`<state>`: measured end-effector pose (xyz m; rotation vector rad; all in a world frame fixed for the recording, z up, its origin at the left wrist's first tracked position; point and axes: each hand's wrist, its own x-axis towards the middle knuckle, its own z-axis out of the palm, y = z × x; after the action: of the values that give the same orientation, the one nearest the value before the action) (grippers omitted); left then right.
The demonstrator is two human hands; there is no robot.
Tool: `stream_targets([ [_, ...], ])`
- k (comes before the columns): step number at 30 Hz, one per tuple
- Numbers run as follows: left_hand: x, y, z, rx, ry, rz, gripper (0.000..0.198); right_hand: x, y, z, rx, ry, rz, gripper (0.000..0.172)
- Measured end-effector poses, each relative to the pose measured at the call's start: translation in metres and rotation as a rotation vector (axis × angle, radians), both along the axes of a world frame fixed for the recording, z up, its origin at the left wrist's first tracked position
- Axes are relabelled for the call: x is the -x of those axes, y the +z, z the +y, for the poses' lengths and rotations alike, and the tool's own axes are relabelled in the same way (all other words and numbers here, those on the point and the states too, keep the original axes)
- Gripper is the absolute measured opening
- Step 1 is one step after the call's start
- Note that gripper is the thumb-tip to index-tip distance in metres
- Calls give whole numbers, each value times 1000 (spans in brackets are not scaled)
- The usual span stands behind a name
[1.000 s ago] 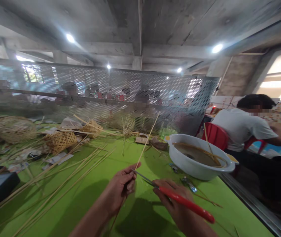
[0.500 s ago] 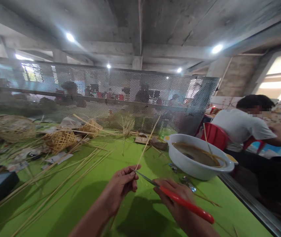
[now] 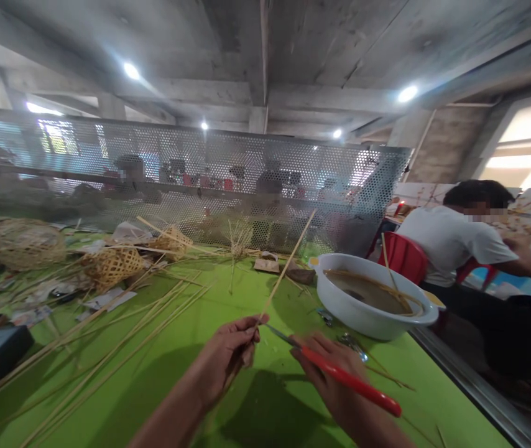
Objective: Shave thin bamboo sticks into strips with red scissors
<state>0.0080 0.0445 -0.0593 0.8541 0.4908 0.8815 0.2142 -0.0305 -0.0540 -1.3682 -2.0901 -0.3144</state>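
My left hand (image 3: 230,348) is closed in a pinch around a thin bamboo strip (image 3: 288,264). The strip slants up and away to the right from my fingertips. In my right hand (image 3: 335,379) I grip a red-handled cutting tool (image 3: 349,379) with a narrow metal blade. Its tip is close beside the strip at my left fingertips; contact is hard to make out. My fingers partly hide the handle, so its exact kind is unclear.
Long bamboo strips (image 3: 120,348) and woven baskets (image 3: 114,267) lie on the left of the green table (image 3: 167,398). A white basin (image 3: 368,317) of brownish water stands to the right, near metal clips (image 3: 354,345). Behind is a perforated screen (image 3: 209,205). Another person (image 3: 456,236) sits at right.
The strip's far end has swung to the right and leans lower. The blade's tip has shifted slightly right, from across the strip to beside it. Both hands keep their holds.
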Motion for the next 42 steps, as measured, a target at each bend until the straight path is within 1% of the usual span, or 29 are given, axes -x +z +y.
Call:
stream_targets([
  [2,-1,-1,1,-11,-24,-4,34,-5,-3,1,-51,-60,10,20],
  [3,-1,-1,1,-13,-27,-7,35,-7,-4,2,-73,-67,3,21],
  [6,0,2,0,8,5,-6,36,-8,-7,2,-148,1,-91,23],
  [8,1,5,-2,12,26,-1,36,-6,-8,3,-155,44,-167,25],
  [11,1,7,-3,15,11,1,35,-8,-9,6,-167,18,-197,26],
  [14,-1,6,-2,34,-4,2,36,-14,-10,8,-220,-26,-191,26],
  [16,-1,4,0,41,12,5,38,-16,-11,7,-248,-18,-196,28],
  [19,-1,2,3,42,36,11,40,-11,-14,7,-244,46,-241,29],
  [21,-1,3,2,41,44,14,40,-9,-15,8,-221,58,-251,27],
  [24,-1,5,-1,40,24,14,38,-13,-13,12,-200,-15,-198,24],
  [27,-1,6,-2,25,6,11,37,-20,-10,12,-210,-67,-173,26],
  [29,-1,6,-2,20,17,12,38,-21,-11,12,-224,-48,-168,26],
  [31,0,5,0,22,31,23,38,-18,-12,12,-223,0,-169,25],
  [33,1,4,0,12,33,45,39,-15,-12,12,-195,31,-156,23],
  [34,2,4,-1,9,27,63,40,-14,-11,12,-182,23,-141,21],
  [36,3,3,-4,7,17,99,42,-13,-8,12,-155,-35,-50,21],
  [38,4,3,-8,1,24,128,42,-13,-6,13,-104,-103,159,22],
  [39,3,3,-9,-8,40,144,40,-13,-4,13,-41,-115,313,25],
  [40,3,2,-11,-27,66,159,37,-13,-3,13,57,-100,489,29],
  [42,2,1,-13,-83,122,208,30,-10,0,13,316,15,821,39],
])
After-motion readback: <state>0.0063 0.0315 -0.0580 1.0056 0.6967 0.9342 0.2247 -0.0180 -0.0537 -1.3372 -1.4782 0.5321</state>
